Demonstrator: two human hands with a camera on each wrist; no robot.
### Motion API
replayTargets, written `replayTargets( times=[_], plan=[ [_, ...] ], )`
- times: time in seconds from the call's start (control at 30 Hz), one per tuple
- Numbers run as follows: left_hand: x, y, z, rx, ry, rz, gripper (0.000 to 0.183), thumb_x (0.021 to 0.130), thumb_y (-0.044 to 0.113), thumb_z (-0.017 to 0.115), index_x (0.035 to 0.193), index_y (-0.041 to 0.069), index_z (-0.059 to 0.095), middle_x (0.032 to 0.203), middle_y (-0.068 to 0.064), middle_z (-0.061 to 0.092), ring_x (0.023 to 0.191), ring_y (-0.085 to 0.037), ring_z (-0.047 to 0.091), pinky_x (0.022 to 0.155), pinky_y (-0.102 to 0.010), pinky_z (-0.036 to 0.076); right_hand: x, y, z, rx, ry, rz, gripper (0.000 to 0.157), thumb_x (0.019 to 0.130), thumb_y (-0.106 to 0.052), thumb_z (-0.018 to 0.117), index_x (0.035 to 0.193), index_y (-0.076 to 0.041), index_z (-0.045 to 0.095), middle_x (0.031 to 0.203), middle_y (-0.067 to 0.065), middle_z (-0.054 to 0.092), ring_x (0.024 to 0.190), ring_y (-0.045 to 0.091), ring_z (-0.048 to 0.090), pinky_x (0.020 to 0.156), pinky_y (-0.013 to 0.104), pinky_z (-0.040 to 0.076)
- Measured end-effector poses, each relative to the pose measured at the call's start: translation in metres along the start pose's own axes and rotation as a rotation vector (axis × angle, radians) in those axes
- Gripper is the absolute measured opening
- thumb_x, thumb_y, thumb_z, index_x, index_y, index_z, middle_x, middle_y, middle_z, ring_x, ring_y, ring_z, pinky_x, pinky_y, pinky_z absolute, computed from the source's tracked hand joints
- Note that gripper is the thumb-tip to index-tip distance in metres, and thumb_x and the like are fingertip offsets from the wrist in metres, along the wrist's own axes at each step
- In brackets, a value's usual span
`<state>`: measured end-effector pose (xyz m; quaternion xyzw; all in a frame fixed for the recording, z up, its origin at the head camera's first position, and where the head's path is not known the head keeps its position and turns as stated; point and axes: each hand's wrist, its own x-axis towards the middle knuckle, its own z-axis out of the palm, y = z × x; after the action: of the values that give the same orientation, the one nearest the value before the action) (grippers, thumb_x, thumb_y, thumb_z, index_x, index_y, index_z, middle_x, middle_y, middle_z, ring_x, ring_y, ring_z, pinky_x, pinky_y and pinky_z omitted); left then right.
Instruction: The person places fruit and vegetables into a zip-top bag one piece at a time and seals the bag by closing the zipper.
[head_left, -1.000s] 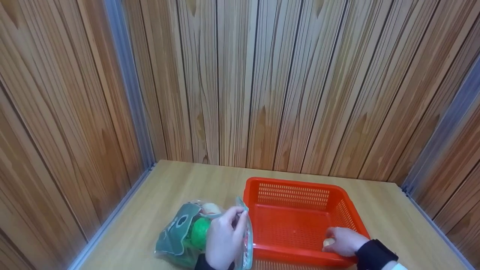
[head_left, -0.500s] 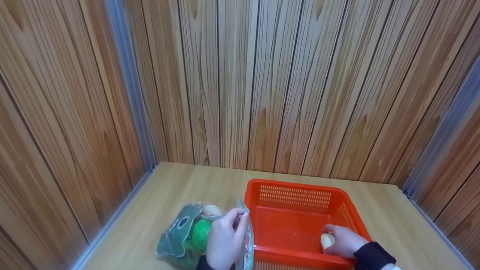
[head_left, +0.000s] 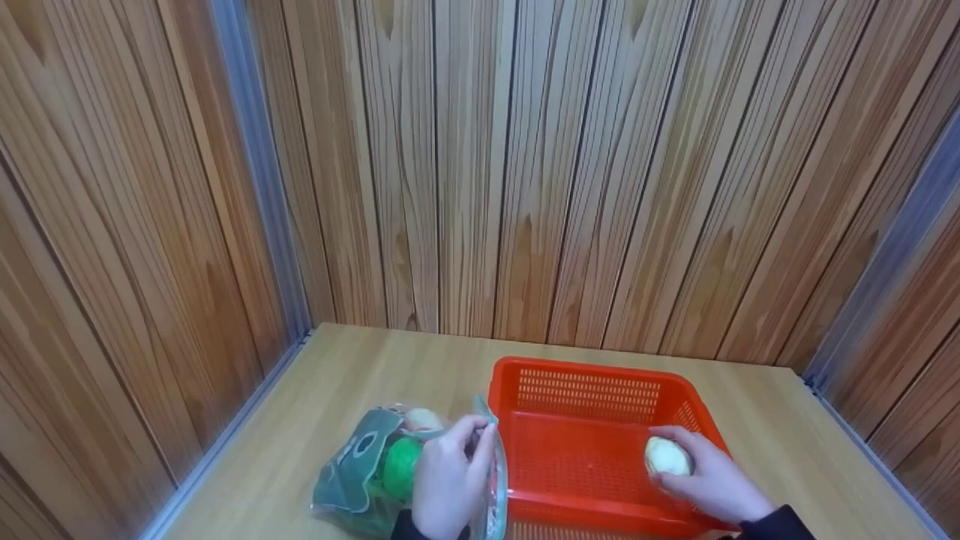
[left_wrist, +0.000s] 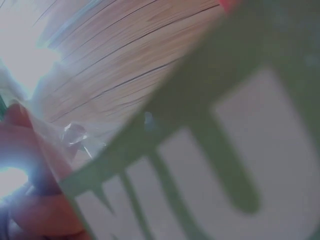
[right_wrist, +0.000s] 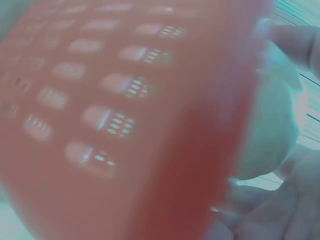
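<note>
At the front of the table my left hand (head_left: pixel 452 476) pinches the rim of a clear zip bag (head_left: pixel 349 469) with a green printed pattern. Inside that bag show a bright green round thing (head_left: pixel 401 466) and a pale rounded one (head_left: pixel 421 420). The left wrist view is filled mostly by the bag's green print (left_wrist: pixel 200 165) with white letters. Over the right part of a red plastic basket (head_left: pixel 585 510), my right hand (head_left: pixel 712 476) holds a pale cream, rounded object (head_left: pixel 668 456). In the right wrist view the basket wall hides part of this pale object (right_wrist: pixel 272 125).
The basket has slotted walls and stands right beside the bag on a light wooden table (head_left: pixel 375 360). Wood-patterned panels (head_left: pixel 465 165) enclose the back and sides, with metal strips at the corners.
My right hand has lifted the pale rounded object from the basket floor, up to about the height of the rim. The left hand and bag stay almost where they were.
</note>
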<state>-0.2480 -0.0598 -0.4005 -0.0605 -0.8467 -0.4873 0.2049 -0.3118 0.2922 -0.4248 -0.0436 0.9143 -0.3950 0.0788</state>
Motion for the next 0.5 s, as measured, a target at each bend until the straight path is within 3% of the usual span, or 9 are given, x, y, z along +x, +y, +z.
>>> replayTargets(
  times=[0.23, 0.4, 0.5],
  plan=[
    [0.001, 0.000, -0.001, -0.006, -0.018, -0.023, 0.024, 0.100, 0.036, 0.068, 0.108, 0.014, 0.075, 0.074, 0.008, 0.070, 0.070, 0.001, 0.064, 0.077, -0.021, 0.060, -0.016, -0.043, 0.023, 0.197, -0.080, -0.162, 0.069, 0.093, -0.026, 0.076, 0.151, -0.007, 0.044, 0.142, 0.020, 0.053, 0.110, 0.028, 0.055, 0.088, 0.036, 0.050],
    [0.002, 0.001, 0.000, -0.007, -0.018, -0.017, 0.026, 0.100, 0.036, 0.068, 0.109, 0.013, 0.075, 0.075, 0.008, 0.071, 0.072, 0.001, 0.066, 0.080, -0.022, 0.061, -0.022, -0.079, 0.055, 0.320, -0.162, -0.252, 0.064, 0.094, -0.025, 0.075, 0.150, -0.011, 0.047, 0.143, 0.018, 0.054, 0.112, 0.029, 0.057, 0.092, 0.040, 0.052],
    [0.002, 0.001, 0.001, -0.004, -0.004, -0.005, 0.023, 0.100, 0.034, 0.068, 0.108, 0.013, 0.075, 0.075, 0.007, 0.071, 0.071, 0.000, 0.065, 0.078, -0.022, 0.061, -0.021, -0.094, 0.078, 0.382, -0.268, -0.313, 0.060, 0.096, -0.023, 0.073, 0.149, -0.012, 0.049, 0.141, 0.017, 0.055, 0.111, 0.028, 0.059, 0.093, 0.039, 0.056]
  ],
)
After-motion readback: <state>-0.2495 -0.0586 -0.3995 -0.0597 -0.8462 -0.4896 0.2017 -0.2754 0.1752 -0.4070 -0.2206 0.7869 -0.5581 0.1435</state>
